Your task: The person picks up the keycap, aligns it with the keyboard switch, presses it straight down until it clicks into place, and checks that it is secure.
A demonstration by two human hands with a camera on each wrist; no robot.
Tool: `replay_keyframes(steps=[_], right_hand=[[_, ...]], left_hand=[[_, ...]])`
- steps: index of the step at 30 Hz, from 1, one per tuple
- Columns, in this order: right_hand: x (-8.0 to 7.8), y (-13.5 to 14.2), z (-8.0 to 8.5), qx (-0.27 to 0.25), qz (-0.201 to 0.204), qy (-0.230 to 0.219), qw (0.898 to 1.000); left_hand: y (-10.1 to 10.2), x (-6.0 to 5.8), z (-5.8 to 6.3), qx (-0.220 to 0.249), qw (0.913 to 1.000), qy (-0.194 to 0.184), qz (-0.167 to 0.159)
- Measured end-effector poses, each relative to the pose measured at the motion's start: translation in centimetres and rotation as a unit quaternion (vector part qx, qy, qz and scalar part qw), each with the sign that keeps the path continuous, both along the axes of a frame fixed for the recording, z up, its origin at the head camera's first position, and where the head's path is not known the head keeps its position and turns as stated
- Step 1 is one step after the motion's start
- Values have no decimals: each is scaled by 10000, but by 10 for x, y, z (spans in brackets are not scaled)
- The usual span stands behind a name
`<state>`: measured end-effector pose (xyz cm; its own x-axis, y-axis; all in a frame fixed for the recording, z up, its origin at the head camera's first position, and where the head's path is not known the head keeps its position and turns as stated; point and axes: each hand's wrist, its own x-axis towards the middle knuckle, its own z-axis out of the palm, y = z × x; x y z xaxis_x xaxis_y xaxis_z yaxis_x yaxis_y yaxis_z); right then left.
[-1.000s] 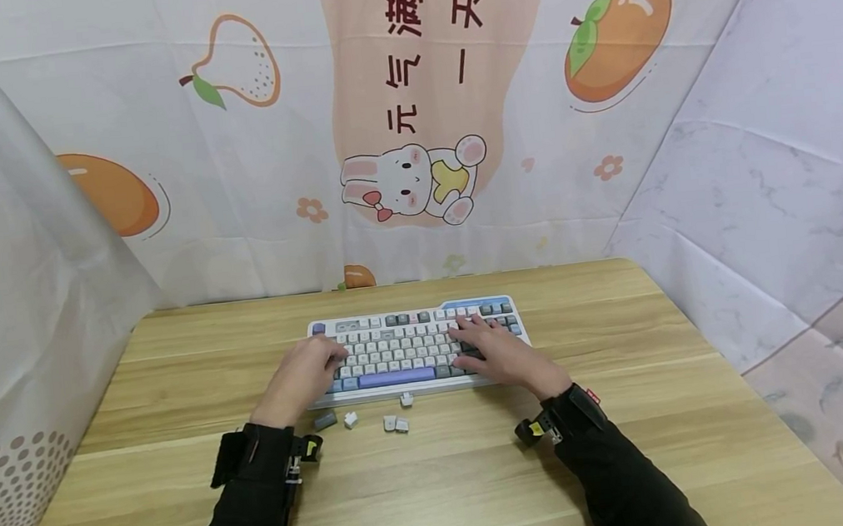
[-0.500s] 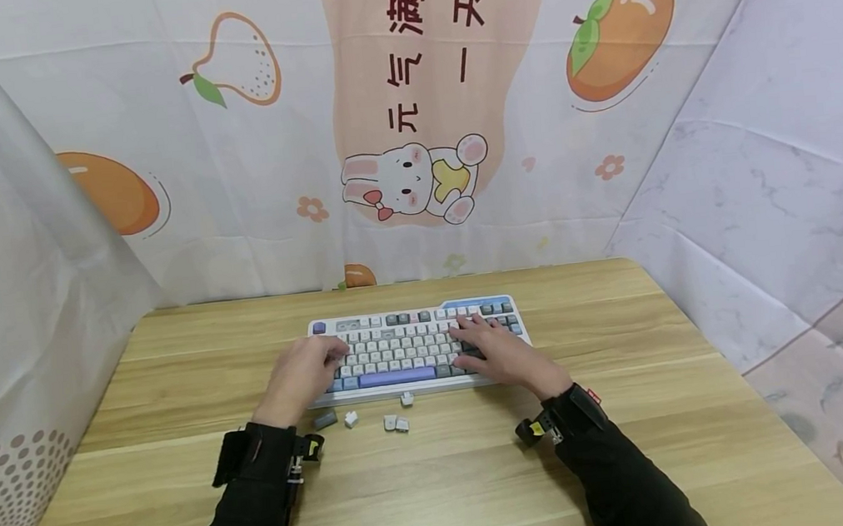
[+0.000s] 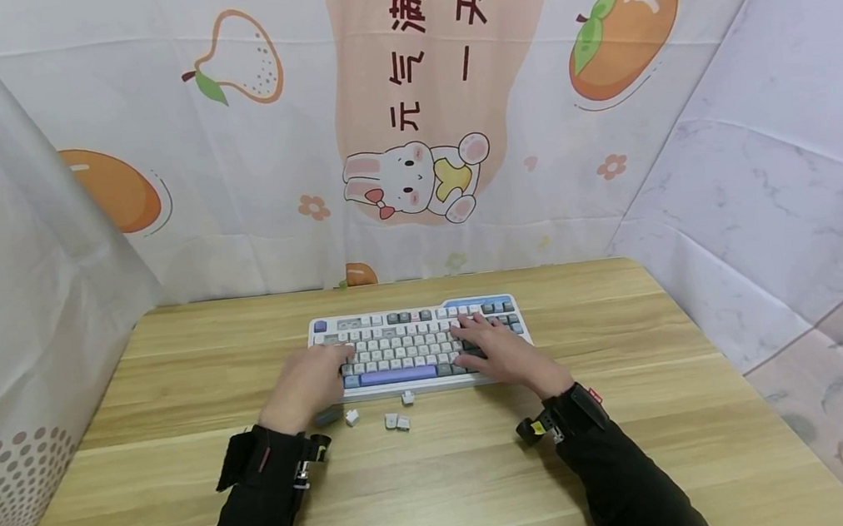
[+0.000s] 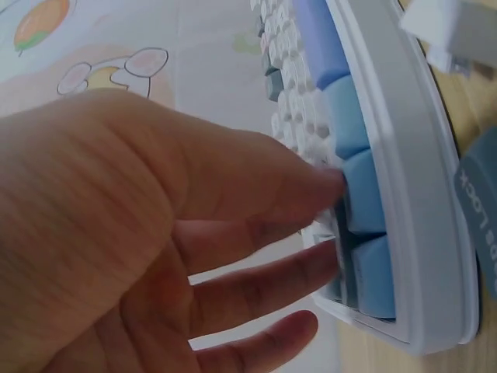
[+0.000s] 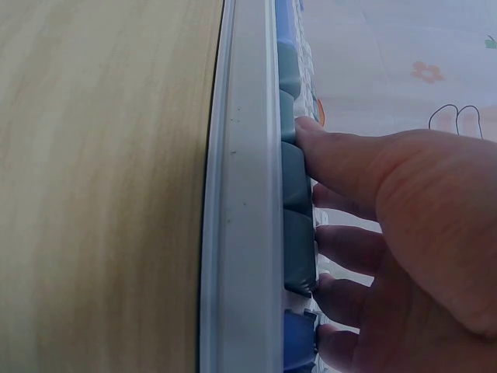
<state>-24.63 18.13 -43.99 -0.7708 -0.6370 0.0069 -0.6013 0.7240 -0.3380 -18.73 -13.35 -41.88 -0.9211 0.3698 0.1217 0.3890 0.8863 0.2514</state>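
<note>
A white keyboard (image 3: 399,353) with white, grey and blue keys and a purple spacebar lies on the table. My left hand (image 3: 307,383) is over its left end; thumb and forefinger pinch a small pale keycap there, mostly hidden by the fingertips, just above the blue bottom-row keys (image 4: 365,190). The other left fingers reach over the keyboard's end. My right hand (image 3: 508,351) rests spread on the right end, its thumb (image 5: 311,132) on the grey keys (image 5: 297,249) and the fingertips along the keys behind.
In front of the keyboard lie loose keycaps: a dark Caps Lock keycap (image 4: 480,206), a white one (image 3: 352,418), another white one (image 3: 407,398) by the front edge, and two side by side (image 3: 391,421). Printed cloth (image 3: 257,185) hangs behind the wooden table (image 3: 442,495).
My left hand has shifted slightly to the right and forward along the keyboard's left end, its wrist turning a little. The right hand and loose keycaps stay in place.
</note>
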Motion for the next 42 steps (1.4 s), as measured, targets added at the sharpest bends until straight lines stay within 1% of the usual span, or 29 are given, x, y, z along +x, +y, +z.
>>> replay_keyframes(steps=[3,6,12,16,22,27,30,35,42], right_hand=[[0,-1,1,-15,13,-15,10000],[0,-1,1,-26,30,-12,10000],[0,0,0,-69,80,35,9999],[-1,1,0,-63,90,-4,9999],[-2,2,-1,2,59,-21,10000],[-1,2,-1,-12,77,-30,10000],[0,2,-2,-14,69,-31,10000],[0,3,-3,-66,74,-42,9999],[-1,3,-2,-30,51,-50,10000]], left_hand=[[2,2,2,-136,9996,-256,61],[2,4,3,-175,9987,-459,119],[1,6,4,-285,9979,-570,124],[2,7,2,-281,9970,-690,227],[8,8,-5,-493,9981,-310,221],[8,10,-5,-329,9991,-182,217],[7,11,-4,-217,9995,-147,159],[7,12,-2,-89,9996,-229,114],[6,10,-2,112,9994,-228,235]])
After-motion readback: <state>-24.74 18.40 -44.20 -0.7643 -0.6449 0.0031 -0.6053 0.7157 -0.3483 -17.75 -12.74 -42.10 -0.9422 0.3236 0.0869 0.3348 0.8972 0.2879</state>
